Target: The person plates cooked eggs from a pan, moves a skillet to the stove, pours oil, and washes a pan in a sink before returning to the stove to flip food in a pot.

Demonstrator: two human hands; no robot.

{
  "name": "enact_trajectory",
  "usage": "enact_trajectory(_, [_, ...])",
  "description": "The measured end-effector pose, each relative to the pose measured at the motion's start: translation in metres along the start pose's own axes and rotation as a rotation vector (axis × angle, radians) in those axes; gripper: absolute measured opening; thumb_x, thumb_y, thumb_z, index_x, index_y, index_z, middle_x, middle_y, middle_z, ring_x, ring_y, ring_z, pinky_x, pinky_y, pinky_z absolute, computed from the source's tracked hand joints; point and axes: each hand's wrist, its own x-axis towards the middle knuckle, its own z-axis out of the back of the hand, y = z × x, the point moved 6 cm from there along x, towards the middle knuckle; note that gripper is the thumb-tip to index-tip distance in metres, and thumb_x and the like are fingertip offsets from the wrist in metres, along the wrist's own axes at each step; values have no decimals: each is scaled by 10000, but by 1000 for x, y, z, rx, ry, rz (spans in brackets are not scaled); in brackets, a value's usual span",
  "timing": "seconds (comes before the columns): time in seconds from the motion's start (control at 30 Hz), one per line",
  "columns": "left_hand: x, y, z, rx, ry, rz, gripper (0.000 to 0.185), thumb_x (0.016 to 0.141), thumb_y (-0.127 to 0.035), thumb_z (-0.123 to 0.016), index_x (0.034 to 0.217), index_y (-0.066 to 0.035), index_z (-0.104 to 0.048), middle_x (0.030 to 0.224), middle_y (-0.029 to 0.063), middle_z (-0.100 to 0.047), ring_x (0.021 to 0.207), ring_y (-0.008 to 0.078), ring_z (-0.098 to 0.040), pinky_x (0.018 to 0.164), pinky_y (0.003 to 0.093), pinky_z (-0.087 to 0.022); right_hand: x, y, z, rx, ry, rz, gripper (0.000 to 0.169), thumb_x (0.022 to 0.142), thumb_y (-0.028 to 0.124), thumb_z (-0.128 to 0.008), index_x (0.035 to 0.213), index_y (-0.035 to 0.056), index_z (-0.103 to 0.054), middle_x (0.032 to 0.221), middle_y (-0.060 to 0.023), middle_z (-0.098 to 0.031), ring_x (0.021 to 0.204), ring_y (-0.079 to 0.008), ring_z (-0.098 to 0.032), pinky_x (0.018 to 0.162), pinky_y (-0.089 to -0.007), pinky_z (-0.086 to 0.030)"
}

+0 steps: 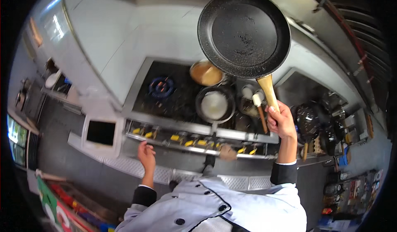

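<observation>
My right hand grips the light-coloured handle of a black frying pan, held up above the back right of the stove, its inside facing the camera with a few dark marks on it. My left hand holds nothing and hangs before the yellow-marked knobs at the stove's front. On the stove, a second frying pan holds something whitish. Behind it stands a pot with brownish contents. A spatula with a white head and brown handle lies right of the pans, close to my right hand.
A blue flame burns on the left burner. Dark pans crowd the right side near a flat metal plate. A white-framed dark panel stands left of the stove. A red and green box is at lower left; shelves stand at lower right.
</observation>
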Motion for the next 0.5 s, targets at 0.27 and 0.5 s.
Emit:
enact_trajectory(0.27, [-255,130,293,777,-46,471,274,861,-223,-631,914,40,-683,782,208,-683,691,272,-657,677,418,-511,27,-188,-230,418,221,-433,185,996,242,-575,916,80,-532,564,49,-400,384,-49,-327,339,-216,-234])
enact_trajectory(0.5, [-412,185,440,731,-386,737,338,826,-291,-638,817,43,-687,707,186,-692,652,295,-650,682,427,-510,181,-374,-350,586,68,-406,227,1003,268,-548,865,98,-489,586,8,-431,425,-110,-375,393,-276,-294])
